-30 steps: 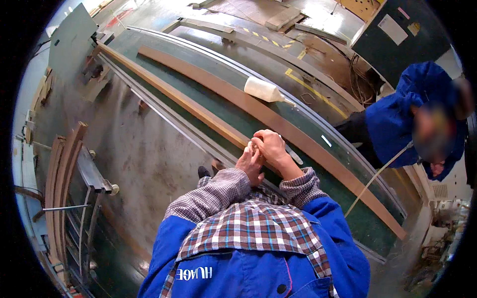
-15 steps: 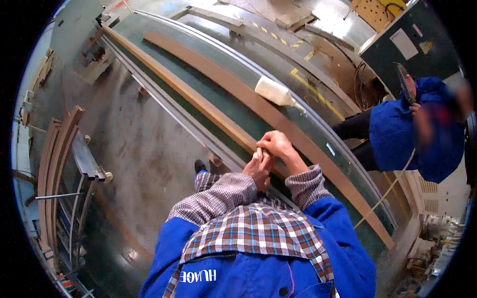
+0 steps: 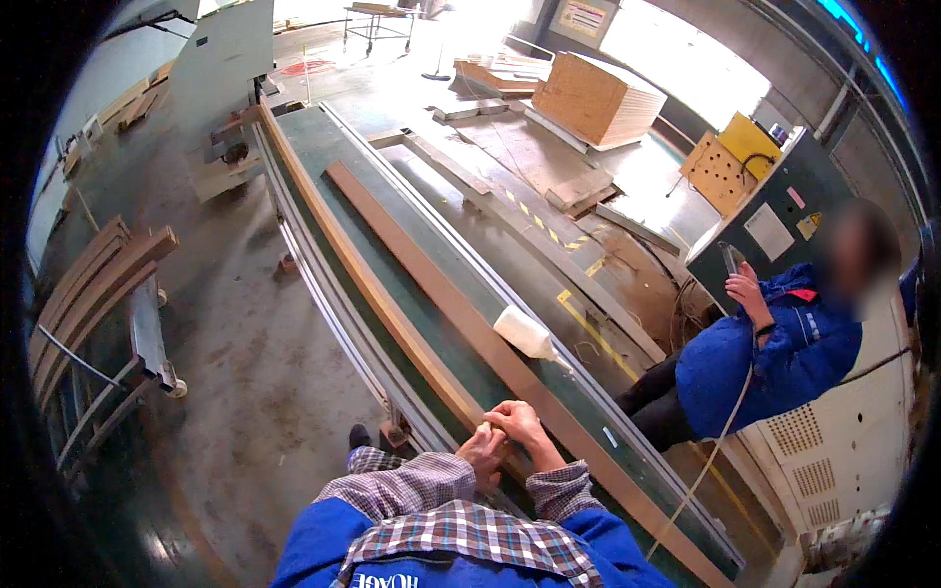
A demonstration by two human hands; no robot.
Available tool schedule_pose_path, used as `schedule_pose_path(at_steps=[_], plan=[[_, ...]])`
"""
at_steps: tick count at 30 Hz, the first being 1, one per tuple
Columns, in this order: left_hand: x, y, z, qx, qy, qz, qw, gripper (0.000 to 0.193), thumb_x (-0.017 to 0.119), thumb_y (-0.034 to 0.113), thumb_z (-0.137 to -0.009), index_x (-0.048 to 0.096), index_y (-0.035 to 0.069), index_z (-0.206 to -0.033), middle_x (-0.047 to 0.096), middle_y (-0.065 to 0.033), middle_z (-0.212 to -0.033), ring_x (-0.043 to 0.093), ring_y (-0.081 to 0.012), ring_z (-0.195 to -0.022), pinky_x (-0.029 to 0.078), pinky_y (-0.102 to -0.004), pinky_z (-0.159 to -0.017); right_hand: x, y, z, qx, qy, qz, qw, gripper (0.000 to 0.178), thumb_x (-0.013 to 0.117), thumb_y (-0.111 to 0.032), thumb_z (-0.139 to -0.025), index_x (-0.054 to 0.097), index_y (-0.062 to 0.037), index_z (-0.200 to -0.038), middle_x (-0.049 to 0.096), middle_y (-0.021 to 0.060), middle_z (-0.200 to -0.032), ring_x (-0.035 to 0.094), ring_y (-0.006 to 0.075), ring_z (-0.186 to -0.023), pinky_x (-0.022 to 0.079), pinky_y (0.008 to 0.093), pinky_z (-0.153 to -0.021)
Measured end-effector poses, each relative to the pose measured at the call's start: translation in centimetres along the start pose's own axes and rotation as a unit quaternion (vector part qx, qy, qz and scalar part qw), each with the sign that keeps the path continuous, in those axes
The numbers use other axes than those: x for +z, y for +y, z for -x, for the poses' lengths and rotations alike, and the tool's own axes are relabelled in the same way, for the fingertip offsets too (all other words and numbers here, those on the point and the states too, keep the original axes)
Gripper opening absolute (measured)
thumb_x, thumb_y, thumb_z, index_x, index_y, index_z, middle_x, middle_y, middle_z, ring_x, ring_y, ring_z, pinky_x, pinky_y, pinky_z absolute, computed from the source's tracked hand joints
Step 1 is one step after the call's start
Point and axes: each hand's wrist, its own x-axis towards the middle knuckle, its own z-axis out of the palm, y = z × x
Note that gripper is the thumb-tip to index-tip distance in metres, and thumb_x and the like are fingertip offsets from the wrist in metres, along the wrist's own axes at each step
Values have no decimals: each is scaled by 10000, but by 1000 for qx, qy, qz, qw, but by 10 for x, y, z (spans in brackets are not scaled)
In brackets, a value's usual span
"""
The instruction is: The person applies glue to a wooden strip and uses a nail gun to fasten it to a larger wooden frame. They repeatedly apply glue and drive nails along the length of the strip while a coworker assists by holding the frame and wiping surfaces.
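Note:
My left hand point(image 3: 482, 456) and my right hand point(image 3: 520, 423) meet over the near end of a long light-wood strip point(image 3: 363, 294). Both are closed, fingertips pinched together and touching; what lies between them is too small to make out. The strip runs away to the far left along the edge of a long green-topped table point(image 3: 304, 127). Beside it, to the right, lies a flat brown board point(image 3: 421, 265). A white squeeze bottle point(image 3: 524, 333) with a narrow nozzle rests on its side against the board's right edge, just beyond my right hand.
Metal rails point(image 3: 441, 211) edge the table. At the right stands a person in a blue jacket point(image 3: 755, 363), holding a flat device point(image 3: 728, 257), near a dark cabinet point(image 3: 774, 211). Curved wooden pieces point(image 3: 98, 284) sit on a wheeled rack at left. Stacked boards point(image 3: 598, 98) stand farther back.
The view has tilted up, showing more of the far room. My hands stay pinched together over the strip. The person at right has shifted and holds the device upright.

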Motion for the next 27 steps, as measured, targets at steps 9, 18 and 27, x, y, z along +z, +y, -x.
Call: schedule_pose_path(at_steps=[9, 18, 27], plan=[[5, -1, 3, -15, 3, 19, 1000, 611, 599, 388, -675, 564, -14, -1134, 471, -212, -1136, 376, -369, -1151, 289, -426, -983, 28, 12, 26, -116, 204, -97, 967, 151, 625, -124, -804, 655, -28, -916, 654, 91, -847, 606, 183, -767, 485, 302, -698], [25, -6, 1, -24, 149, 103, 983, 538, 631, 345, -644, 581, -70, -984, 501, -225, -1134, 418, -358, -1133, 329, -388, -959, 47, 22, 95, -272, 279, 51, 920, 380, 499, -5, -746, 537, -28, -1124, 588, 167, -1081, 552, 342, -1007, 436, 412, -880], [33, -31, -2, 19, 112, 66, 991, 477, 635, 258, -720, 540, -30, -1089, 504, -161, -1140, 470, -284, -1108, 347, -376, -945, 49, 18, 94, -218, 286, 172, 917, 443, 543, -18, -732, 512, -55, -1173, 594, 132, -1112, 560, 291, -1043, 380, 440, -959]])
